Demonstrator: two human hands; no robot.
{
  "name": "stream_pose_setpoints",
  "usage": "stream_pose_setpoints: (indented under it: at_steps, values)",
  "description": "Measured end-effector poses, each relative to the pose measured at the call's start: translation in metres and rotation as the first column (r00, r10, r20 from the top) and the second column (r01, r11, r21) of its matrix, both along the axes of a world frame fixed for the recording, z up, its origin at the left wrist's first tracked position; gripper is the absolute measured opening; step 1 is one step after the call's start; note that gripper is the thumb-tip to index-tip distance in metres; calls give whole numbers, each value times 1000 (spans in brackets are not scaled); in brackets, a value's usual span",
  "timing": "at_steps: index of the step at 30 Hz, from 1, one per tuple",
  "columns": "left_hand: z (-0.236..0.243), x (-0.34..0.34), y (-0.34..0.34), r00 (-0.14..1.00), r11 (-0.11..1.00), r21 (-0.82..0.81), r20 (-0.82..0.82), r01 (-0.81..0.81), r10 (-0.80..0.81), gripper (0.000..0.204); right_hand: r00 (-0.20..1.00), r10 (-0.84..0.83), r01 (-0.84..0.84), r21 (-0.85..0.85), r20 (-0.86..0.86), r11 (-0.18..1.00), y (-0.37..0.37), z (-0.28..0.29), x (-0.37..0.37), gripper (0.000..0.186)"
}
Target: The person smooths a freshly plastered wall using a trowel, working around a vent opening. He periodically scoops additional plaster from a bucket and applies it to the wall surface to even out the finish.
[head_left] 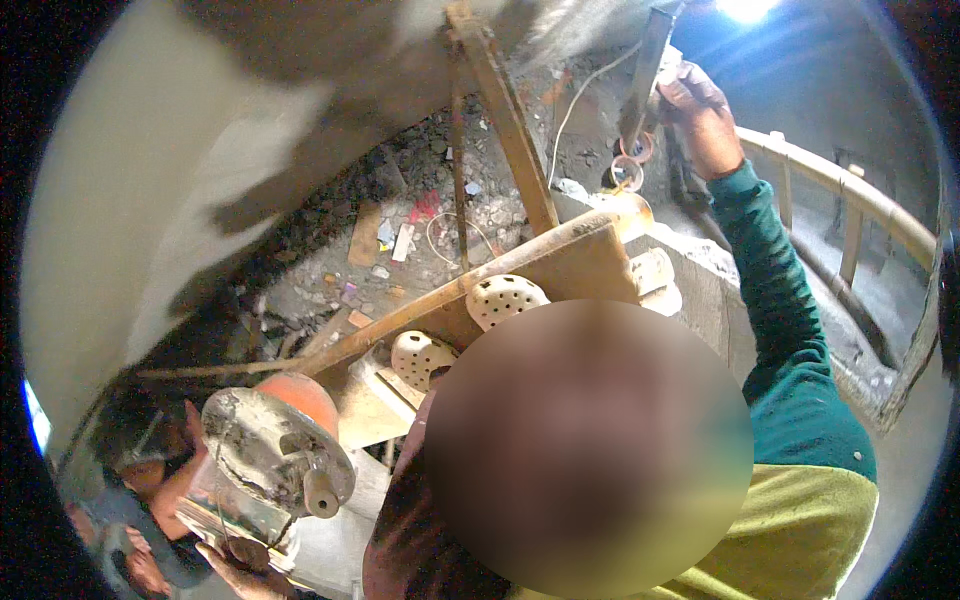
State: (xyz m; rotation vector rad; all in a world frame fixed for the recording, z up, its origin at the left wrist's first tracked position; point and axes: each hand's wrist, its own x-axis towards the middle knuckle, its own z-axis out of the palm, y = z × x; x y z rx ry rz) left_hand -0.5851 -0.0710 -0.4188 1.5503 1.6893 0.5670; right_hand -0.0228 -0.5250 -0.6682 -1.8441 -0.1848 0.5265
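My right hand (703,112), in a green sleeve, is raised at the upper right beside an upright metal bar (646,75). Its bent fingers close on a small whitish thing (669,65) that I cannot make out. At the lower left edge, partly cut off, my left hand (250,580) appears closed at the edge of a flat, layered thing (240,520); what it grips is unclear. Above that hand sits an orange bucket-like thing (303,398) with a crusted grey disk (255,450) and a stubby tube. A blurred oval covers the middle.
Pale perforated clogs (505,298) stand by a wooden beam (400,322). Rubble (390,200) lies beyond, under a slanting timber (508,120). A white cable (572,110) hangs near the metal bar. A pole railing (850,190) runs at right. Another person (150,490) crouches at lower left.
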Motion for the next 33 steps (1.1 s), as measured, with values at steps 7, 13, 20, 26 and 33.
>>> stream_pose_setpoints:
  at_steps: [7,13,20,26,33]
  values:
    - [10,121,-13,816,813,-91,134,575,-562,38,977,-209,208,-7,-37,978,-33,18,-67,25]
    - [-15,253,-58,627,532,-340,520,775,-580,36,914,-396,399,-8,88,917,-105,60,-130,31]
    - [-29,336,-166,280,30,-310,808,950,-518,28,711,-643,691,-110,285,715,-182,115,-241,38]
    - [-50,363,-260,-554,-437,371,315,819,-771,21,551,-696,831,-226,461,509,-198,186,-318,37]
    - [-71,343,-370,-458,-667,33,751,744,-475,30,372,-599,920,-195,709,340,-205,224,-334,33]
